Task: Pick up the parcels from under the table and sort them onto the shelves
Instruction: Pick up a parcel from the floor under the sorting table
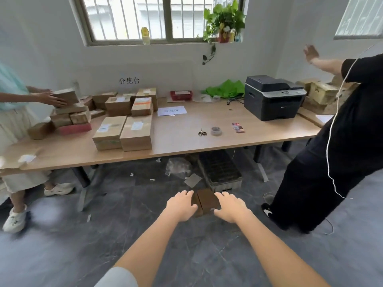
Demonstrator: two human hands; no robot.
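Observation:
A small brown cardboard parcel is between my two hands, low in front of the long wooden table. My left hand presses on its left side and my right hand on its right side, fingers spread over the top edges. Whether the parcel rests on the grey floor or is lifted I cannot tell. Many more brown parcels are stacked on the left half of the table.
A black crate and a plastic wrapper lie under the table. A printer, scissors and tape are on top. One person handles parcels at the left; another in black stands close on the right.

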